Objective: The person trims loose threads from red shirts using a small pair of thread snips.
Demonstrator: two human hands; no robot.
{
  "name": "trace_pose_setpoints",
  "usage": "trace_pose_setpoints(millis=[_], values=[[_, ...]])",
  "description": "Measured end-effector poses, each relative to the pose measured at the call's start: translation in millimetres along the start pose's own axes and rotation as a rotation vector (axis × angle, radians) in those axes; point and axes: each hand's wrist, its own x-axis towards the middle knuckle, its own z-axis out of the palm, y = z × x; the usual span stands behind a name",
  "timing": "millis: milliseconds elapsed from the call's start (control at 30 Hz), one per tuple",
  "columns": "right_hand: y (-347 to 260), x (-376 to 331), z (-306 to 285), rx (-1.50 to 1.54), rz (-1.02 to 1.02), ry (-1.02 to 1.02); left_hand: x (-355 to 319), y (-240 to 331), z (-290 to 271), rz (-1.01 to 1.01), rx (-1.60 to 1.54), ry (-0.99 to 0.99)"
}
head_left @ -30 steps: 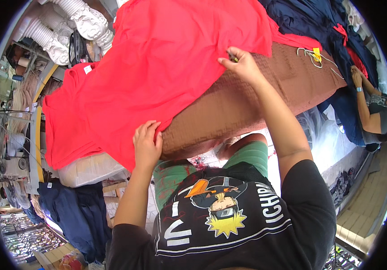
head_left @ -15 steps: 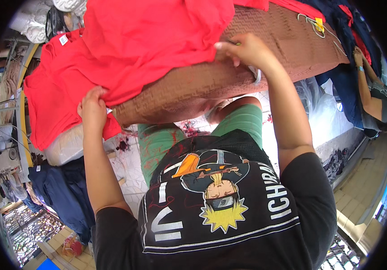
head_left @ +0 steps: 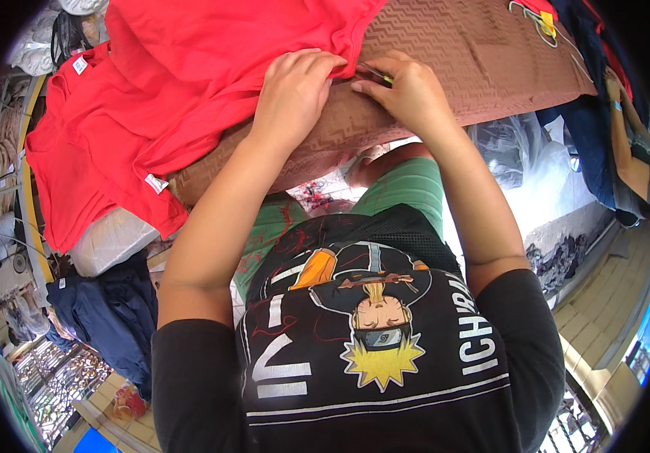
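Observation:
A red garment (head_left: 189, 83) lies spread over a table covered in brown patterned cloth (head_left: 461, 60). My left hand (head_left: 295, 90) rests on the garment's edge near the table's front, fingers curled on the red fabric. My right hand (head_left: 408, 90) sits right beside it, pinching the same edge; a small thin tool with a yellow-green tip (head_left: 378, 74) shows between its fingers. The two hands almost touch.
A white bundle (head_left: 110, 241) lies under the hanging red cloth at left, with dark blue clothes (head_left: 106, 317) below it. Another person's arm (head_left: 627, 143) reaches in at the right edge. Blue garments (head_left: 589, 45) and a yellow tag (head_left: 548, 23) lie at the table's far right.
My left hand has moved from the garment's lower left edge up to the right, meeting my right hand at the fabric edge. The view has shifted closer to the table.

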Motion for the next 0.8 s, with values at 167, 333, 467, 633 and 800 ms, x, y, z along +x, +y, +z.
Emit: trace_pose_setpoints(millis=[167,333,467,633,800], values=[[-2,0,-12,0.274,0.062,-0.047,16,13,-12,-0.563,-0.641,-0.150],[-12,-20,-52,0.645,0.083,-0.199,8,27,-21,-0.548,-1.087,-0.119],[-13,-21,-49,0.630,0.269,-0.210,6,33,-16,-0.539,-1.002,-0.113],[-9,-18,-39,0.563,0.147,-0.123,6,42,-11,-0.263,-0.514,0.041],[-16,-15,-45,0.267,-0.018,-0.046,18,40,-12,0.030,-0.060,0.131]])
